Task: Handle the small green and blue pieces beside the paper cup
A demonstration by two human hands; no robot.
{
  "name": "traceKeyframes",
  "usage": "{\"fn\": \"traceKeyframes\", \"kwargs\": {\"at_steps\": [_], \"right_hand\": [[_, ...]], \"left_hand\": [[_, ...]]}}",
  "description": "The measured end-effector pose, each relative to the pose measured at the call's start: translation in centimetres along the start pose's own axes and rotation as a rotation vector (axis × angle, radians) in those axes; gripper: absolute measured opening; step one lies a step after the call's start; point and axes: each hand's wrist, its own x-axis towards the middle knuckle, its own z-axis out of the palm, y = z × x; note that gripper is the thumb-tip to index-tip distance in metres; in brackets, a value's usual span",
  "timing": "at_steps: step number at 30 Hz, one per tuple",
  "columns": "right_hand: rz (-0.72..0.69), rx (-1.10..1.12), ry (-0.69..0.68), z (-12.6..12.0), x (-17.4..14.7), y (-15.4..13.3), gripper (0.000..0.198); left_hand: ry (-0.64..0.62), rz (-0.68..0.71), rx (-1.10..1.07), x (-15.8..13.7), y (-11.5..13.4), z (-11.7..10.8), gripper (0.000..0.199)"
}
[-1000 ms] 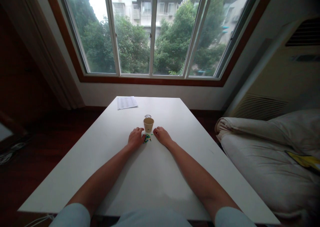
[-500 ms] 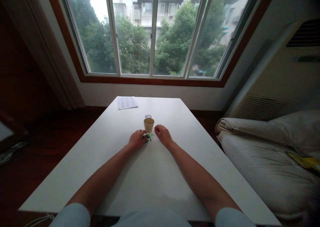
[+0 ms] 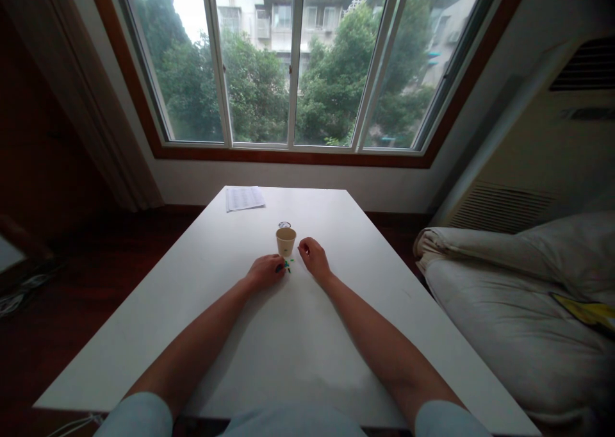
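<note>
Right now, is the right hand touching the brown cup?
Apart: the head view shows a narrow strip of white tabletop between the right hand and the brown cup.

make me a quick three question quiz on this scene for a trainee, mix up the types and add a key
1. Which hand is at the small pieces in front of the cup?
2. True or false: the cup lies on its side.
3. Fill in the blank: at the far left corner of the table lie some ____.

Key
1. The left hand; the right hand is to the right of the cup.
2. False; it stands upright.
3. papers
</note>
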Motion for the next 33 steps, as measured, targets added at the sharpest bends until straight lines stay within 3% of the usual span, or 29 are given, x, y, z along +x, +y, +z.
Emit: {"fn": "traceKeyframes", "kwargs": {"at_steps": [9,23,28,33], "right_hand": [[-0.020,-0.002,-0.013,0.4,-0.3,-0.3,0.015],[-0.036,0.022,0.064,0.0,-0.1,-0.5,0.026],[-0.036,0.050,0.111,-0.1,0.1,-1.1,0.025],[-0.109,0.057,0.160,-0.1,0.6,-1.7,0.031]], "left_hand": [[0.047,0.029,-0.045,-0.1,-0.1,0.0,0.021],[0.068,0.011,-0.024,0.0,-0.2,0.4,0.027],[0.074,-0.056,-0.057,-0.1,0.1,0.3,0.025],[0.073,-0.022,-0.101,-0.1,0.0,0.6,0.029]]}}
